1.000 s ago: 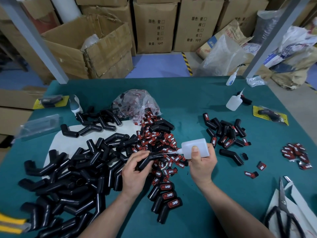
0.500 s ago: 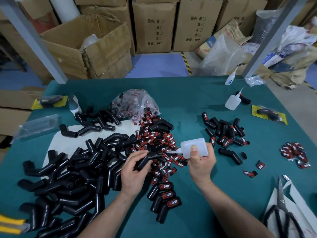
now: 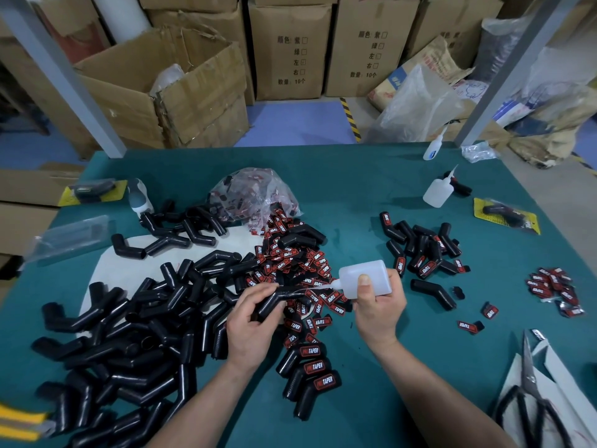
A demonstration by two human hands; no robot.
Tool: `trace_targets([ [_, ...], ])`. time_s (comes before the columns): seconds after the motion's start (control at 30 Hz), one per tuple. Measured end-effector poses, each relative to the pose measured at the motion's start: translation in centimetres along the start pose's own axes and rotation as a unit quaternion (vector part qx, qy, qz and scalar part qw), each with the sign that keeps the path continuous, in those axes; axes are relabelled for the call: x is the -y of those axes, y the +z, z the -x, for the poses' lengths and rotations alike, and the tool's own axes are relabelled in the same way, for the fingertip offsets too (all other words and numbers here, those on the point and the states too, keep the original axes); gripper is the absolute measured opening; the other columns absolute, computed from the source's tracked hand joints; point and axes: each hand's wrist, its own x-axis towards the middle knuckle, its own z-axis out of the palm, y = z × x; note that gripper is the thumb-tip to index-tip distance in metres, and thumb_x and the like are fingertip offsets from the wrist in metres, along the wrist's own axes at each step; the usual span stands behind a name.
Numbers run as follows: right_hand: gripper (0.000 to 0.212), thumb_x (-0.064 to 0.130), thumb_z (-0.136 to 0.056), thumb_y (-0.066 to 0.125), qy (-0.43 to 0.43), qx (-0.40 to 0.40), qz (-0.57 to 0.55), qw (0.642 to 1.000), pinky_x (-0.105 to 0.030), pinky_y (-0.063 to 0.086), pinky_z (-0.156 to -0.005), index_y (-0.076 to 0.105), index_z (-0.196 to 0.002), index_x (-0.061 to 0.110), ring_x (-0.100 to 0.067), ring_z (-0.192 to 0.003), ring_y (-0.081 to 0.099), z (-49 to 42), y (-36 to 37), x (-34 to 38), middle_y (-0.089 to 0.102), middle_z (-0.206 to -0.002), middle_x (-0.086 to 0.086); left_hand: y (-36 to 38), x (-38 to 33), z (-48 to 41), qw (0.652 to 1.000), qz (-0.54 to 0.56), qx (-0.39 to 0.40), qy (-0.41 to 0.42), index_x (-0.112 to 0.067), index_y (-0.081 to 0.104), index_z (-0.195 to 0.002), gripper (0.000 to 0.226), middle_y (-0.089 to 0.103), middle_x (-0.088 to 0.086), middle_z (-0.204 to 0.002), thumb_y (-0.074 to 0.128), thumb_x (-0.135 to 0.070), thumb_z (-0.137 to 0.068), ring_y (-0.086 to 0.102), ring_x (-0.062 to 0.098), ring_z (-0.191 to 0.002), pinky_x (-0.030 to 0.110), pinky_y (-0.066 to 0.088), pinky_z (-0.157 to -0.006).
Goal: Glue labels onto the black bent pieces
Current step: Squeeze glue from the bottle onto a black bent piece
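The fingers (image 3: 258, 291) of the left hand (image 3: 250, 324) are curled round one black bent piece (image 3: 273, 302), gripping it by its lower leg and holding it over the near edge of a heap of loose red-and-black labels (image 3: 290, 263). The right hand (image 3: 378, 310) is wrapped round a white glue bottle (image 3: 374, 270), thumb on the side facing the camera, with the bottle tipped sideways and its thin nozzle pointing left at the upper leg of the held piece. The tip is right at the surface, though whether it actually touches cannot be told. To the left, a big pile of unlabelled bent pieces (image 3: 129, 334) spreads over a white sheet on the green table (image 3: 355, 195). Just in front of the hands lie three labelled pieces (image 3: 311, 367), side by side with the labels facing up, and a further group of labelled pieces (image 3: 423, 250) lies well off to the right. A clear bag of labels (image 3: 255, 195) sits behind the heap, its mouth spilling into it. Farther right stands a second glue bottle (image 3: 436, 192), upright, and at the table's right edge there is a small stack of labels (image 3: 555, 289). Scissors (image 3: 529, 399) lie on white paper at the near right corner.
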Motion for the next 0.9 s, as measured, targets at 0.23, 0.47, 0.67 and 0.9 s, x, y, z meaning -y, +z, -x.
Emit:
trace_targets([
  [0.23,0.008,0.049,-0.078,0.063,-0.021,0.012,0.007,1.0,-0.037,0.046,-0.049,0.058,-0.084,0.05,-0.011,-0.058,0.055,0.33,-0.13,0.05,0.061,-0.069,0.013,0.08,0.2,0.19,1.0,-0.009,-0.002,-0.009,-0.034,0.072,-0.12,0.048,0.07,-0.016,-0.118,0.08,-0.008,-0.08,0.068,0.012,-0.112,0.021,0.05,-0.101],
  [0.47,0.008,0.051,-0.077,0.064,-0.01,0.005,0.007,1.0,-0.05,0.047,-0.05,0.059,-0.083,0.047,-0.022,-0.059,0.052,0.19,-0.1,-0.48,0.059,-0.068,0.012,0.17,0.36,0.14,1.0,-0.023,-0.016,-0.011,-0.024,0.073,-0.11,0.035,0.069,-0.017,-0.114,0.08,-0.007,-0.079,0.069,0.011,-0.107,0.02,0.05,-0.099],
  [0.67,0.008,0.051,-0.078,0.064,-0.024,0.008,0.004,1.0,-0.036,0.044,-0.051,0.059,-0.084,0.049,-0.007,-0.057,0.052,0.23,-0.09,-0.22,0.061,-0.07,0.013,0.09,-0.14,0.04,0.999,-0.02,-0.017,-0.025,-0.03,0.072,-0.107,0.027,0.068,-0.019,-0.111,0.078,-0.025,-0.081,0.068,0.009,-0.105,0.017,0.049,-0.096],
  [0.9,0.009,0.05,-0.077,0.064,-0.03,0.009,0.0,1.0,-0.036,0.044,-0.051,0.059,-0.084,0.049,-0.009,-0.058,0.053,0.13,-0.13,-0.14,0.061,-0.071,0.014,-0.07,-0.13,0.05,0.999,-0.02,-0.019,-0.046,-0.03,0.07,-0.104,0.025,0.068,-0.016,-0.109,0.076,-0.031,-0.08,0.067,0.01,-0.104,0.018,0.051,-0.093],
])
